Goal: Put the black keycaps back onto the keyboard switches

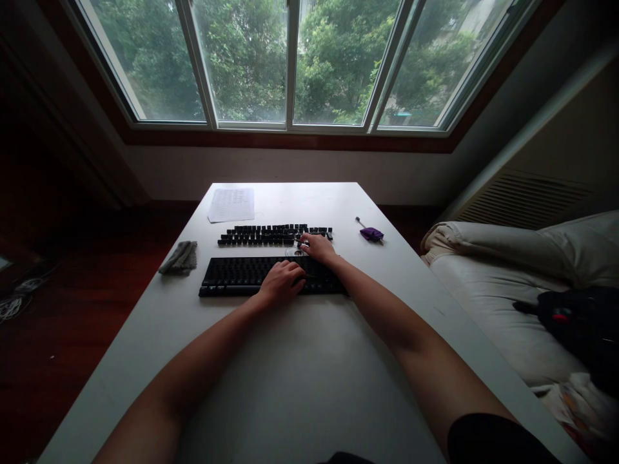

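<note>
A black keyboard (235,277) lies across the white table in front of me. My left hand (280,281) rests on its middle, fingers curved and a little apart, with nothing visible in them. Beyond the keyboard, loose black keycaps (261,235) stand in rows. At the right part of these rows is my right hand (318,247), its fingertips drawn together in a pinch. Whatever is between them is too small to make out. A small, clear, roundish item (293,252) lies just left of and below those fingertips, between keycaps and keyboard.
A grey cloth (180,258) sits at the table's left edge. Behind the keycaps lies a printed paper sheet (232,205). To the right are a purple item (372,234) and a thin brush-like stick (360,222). A cushioned seat (483,309) borders the table's right side.
</note>
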